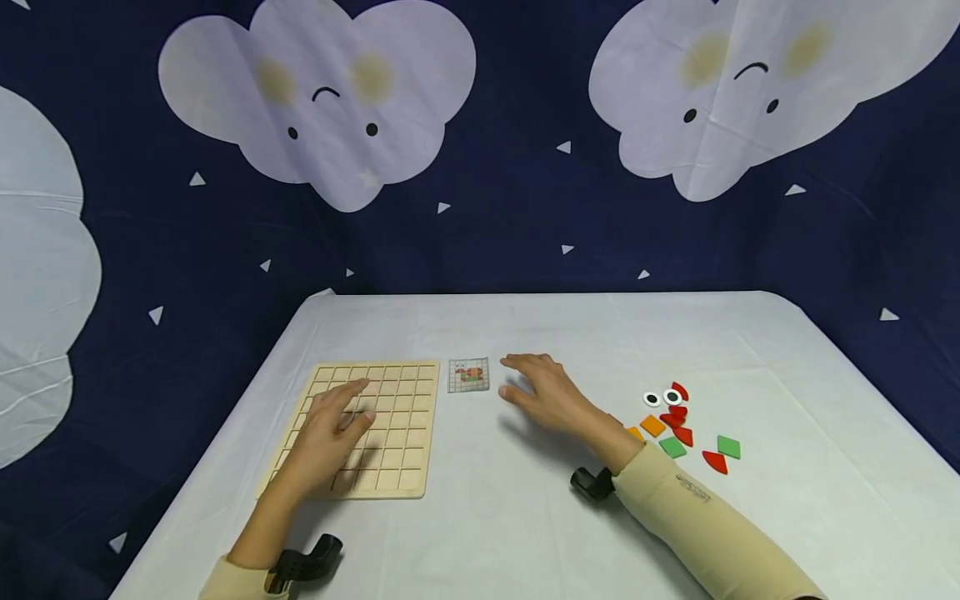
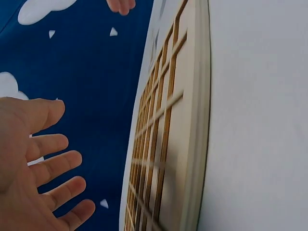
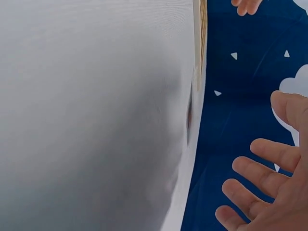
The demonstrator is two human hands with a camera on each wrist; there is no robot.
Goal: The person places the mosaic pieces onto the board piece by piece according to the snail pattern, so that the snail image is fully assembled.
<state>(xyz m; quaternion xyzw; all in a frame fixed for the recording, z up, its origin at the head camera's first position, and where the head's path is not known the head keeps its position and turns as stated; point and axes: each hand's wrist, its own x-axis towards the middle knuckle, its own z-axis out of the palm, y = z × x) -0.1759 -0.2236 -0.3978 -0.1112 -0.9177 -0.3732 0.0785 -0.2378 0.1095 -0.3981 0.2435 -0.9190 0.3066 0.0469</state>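
A square wooden board (image 1: 408, 462) with a grid of grooves lies on the left of the white table. Over its left part hovers my left hand (image 1: 327, 437), fingers spread and nothing in them; the left wrist view shows the same hand (image 2: 29, 159) beside the board (image 2: 190, 120). My right hand (image 1: 551, 396) is held above the table, right of a small picture card (image 1: 468, 375) with a coloured pattern on a grid. In the right wrist view that hand (image 3: 274, 178) has its fingers apart and holds nothing.
Loose pieces lie at the right: red pieces (image 1: 715, 462), green tiles (image 1: 728, 447), an orange tile (image 1: 652, 426) and round eye pieces (image 1: 652, 399). The right forearm partly covers another orange piece. A dark blue cloth (image 1: 517, 242) with clouds hangs behind the table (image 1: 495, 533).
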